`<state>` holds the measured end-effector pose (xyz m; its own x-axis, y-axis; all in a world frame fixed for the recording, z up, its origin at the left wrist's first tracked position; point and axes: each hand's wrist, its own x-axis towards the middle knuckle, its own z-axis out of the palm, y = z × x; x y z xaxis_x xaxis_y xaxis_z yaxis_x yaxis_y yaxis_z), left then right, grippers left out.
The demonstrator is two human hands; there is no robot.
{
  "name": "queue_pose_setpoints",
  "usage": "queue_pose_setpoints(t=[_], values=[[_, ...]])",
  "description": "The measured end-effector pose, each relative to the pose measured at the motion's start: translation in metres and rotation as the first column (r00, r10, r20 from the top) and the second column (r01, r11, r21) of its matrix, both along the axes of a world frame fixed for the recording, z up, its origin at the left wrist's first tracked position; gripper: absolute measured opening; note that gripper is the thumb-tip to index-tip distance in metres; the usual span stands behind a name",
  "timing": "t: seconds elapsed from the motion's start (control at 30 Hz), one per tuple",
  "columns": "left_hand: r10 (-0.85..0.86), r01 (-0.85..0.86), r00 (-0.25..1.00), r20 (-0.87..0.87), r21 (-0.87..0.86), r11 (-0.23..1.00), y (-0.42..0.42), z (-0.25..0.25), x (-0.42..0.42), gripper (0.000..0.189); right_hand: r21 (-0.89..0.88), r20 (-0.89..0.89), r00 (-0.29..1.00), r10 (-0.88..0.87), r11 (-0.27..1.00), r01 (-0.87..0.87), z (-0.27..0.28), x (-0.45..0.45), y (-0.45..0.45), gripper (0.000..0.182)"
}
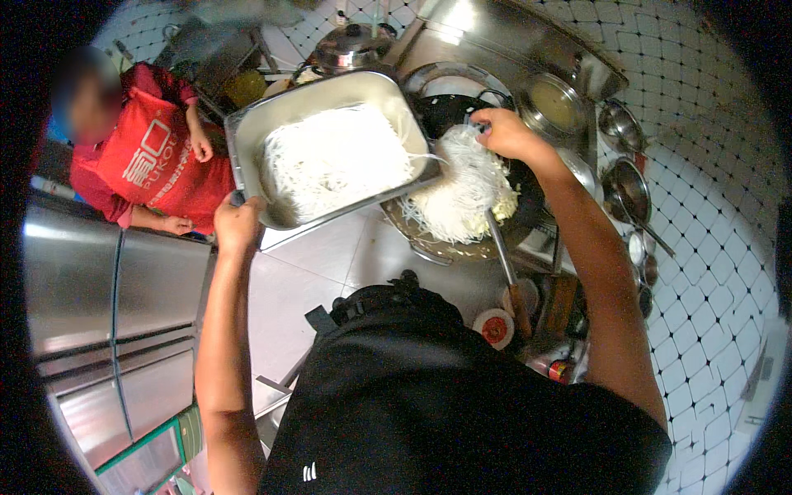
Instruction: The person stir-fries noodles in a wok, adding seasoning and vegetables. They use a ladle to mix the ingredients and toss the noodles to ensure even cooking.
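Note:
My left hand (238, 223) grips the near left corner of a deep rectangular stainless steel pan (247, 136), which is tilted and holds a heap of white noodles (340, 161). My right hand (507, 133) is closed over the wok (526, 198), at the top of a bundle of white noodles (467, 161) that hangs down into it. Blur hides the exact grip of the fingertips. A few strands span from the pan's right corner to the wok. Beneath the bundle lie more noodles and pale yellow shreds (507, 207). A ladle or spatula with a metal shaft (502, 250) leans out of the wok.
A co-worker in a red apron (154, 154) stands at the left, beside steel cabinet doors (154, 272). A lidded pot (352, 46) sits behind the pan. Right of the wok are a steel pot (550, 105) and metal bowls (625, 185) near the tiled wall (699, 247).

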<state>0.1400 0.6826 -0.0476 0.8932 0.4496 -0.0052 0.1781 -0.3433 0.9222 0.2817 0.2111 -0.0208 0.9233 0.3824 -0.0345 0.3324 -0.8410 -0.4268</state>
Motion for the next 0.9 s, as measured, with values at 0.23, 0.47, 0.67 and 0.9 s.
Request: queue_pose_setpoints(t=[0.23,0.47,0.67,0.9], values=[[-0.020,0.021,0.998,-0.060,0.028,0.999,-0.018,0.012,-0.010,0.015,0.120,0.057,0.866,0.496,0.858,-0.500,0.021,-0.026,0.152,0.077],[-0.018,0.018,0.996,-0.090,-0.005,1.000,-0.030,0.021,-0.024,0.015,-0.119,-0.064,0.961,0.268,0.954,-0.274,-0.019,-0.048,0.213,0.092],[-0.055,0.055,0.997,-0.045,0.000,0.998,-0.031,0.002,-0.026,0.018,0.110,0.120,0.932,0.342,0.928,-0.355,-0.019,-0.037,0.196,0.046],[-0.077,0.078,0.997,0.027,-0.035,0.996,-0.027,-0.014,-0.017,0.020,0.179,0.214,0.933,0.288,0.928,-0.327,0.070,-0.031,0.177,0.038]])
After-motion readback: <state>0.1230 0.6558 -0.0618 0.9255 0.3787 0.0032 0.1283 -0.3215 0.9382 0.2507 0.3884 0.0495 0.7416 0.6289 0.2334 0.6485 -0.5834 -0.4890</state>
